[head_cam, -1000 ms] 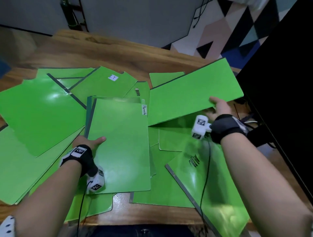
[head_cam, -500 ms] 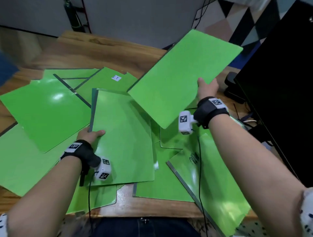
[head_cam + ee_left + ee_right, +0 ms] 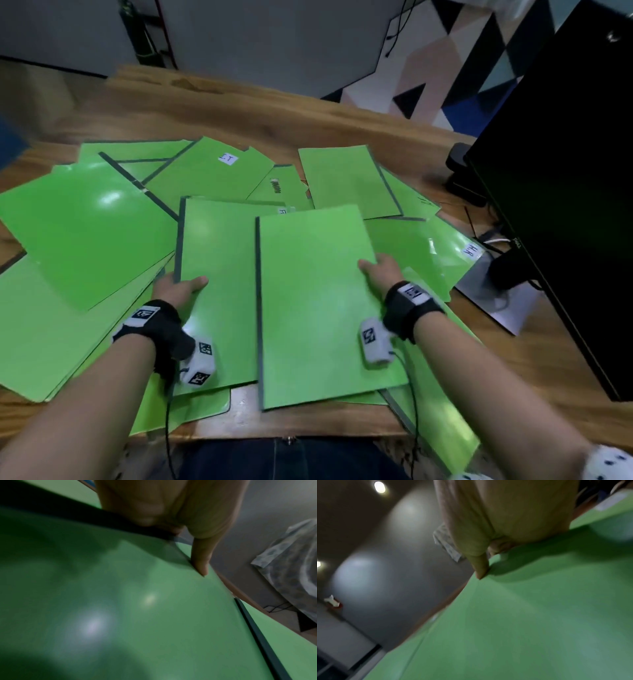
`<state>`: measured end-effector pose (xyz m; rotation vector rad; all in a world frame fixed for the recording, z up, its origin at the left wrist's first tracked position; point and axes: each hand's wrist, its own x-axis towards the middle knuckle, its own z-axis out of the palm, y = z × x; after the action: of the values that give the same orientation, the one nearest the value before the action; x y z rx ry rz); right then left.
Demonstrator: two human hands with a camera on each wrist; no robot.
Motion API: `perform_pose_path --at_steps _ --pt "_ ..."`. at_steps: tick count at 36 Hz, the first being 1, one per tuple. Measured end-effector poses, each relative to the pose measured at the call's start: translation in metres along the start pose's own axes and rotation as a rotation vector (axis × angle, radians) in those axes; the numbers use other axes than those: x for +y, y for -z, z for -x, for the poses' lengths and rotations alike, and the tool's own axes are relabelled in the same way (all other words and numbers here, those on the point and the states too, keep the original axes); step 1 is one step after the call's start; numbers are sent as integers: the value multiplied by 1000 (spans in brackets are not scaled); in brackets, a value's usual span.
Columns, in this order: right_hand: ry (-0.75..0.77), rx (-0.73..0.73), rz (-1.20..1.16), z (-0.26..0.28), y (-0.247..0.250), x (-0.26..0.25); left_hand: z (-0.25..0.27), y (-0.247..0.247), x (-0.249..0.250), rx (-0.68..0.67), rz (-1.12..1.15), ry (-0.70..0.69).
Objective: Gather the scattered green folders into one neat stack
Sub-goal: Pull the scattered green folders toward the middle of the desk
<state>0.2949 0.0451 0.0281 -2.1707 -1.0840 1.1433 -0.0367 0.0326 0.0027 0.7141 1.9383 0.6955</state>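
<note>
The right hand pinches the right edge of a green folder, thumb on top, fingers apparently beneath. That folder lies partly over the stack folder, overlapping its right side. The left hand grips the stack folder's left edge, thumb across its cover. Other green folders lie scattered on the wooden tabletop from nine to three o'clock. A black monitor stands at three o'clock.

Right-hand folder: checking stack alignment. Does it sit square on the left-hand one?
No: the right-hand folder overlaps only the right side of the left-hand folder.
</note>
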Motion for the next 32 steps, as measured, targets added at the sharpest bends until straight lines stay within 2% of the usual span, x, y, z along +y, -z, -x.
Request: perform_pose_path --at_steps 3,8,12,15,19,24,27,32 --pt "-45 -55 65 3 -32 21 -4 -1 -6 -19 -85 84" --pt "-8 -168 195 2 -59 28 -4 -2 -6 -59 -264 152" --pt "56 -140 313 -12 -48 21 -4 -8 -1 -31 -458 146" --pt "87 -40 490 -26 -25 27 -7 -10 0 -39 -534 145" --pt "-115 103 790 -36 22 50 -7 -11 1 -40 -550 156" --pt "-340 57 961 -33 58 78 -9 -12 0 -41 -554 154" --pt "-382 78 922 -30 60 91 -9 -10 0 -44 -543 143" --pt "-362 185 849 -28 62 99 -10 -7 1 -52 -548 130"
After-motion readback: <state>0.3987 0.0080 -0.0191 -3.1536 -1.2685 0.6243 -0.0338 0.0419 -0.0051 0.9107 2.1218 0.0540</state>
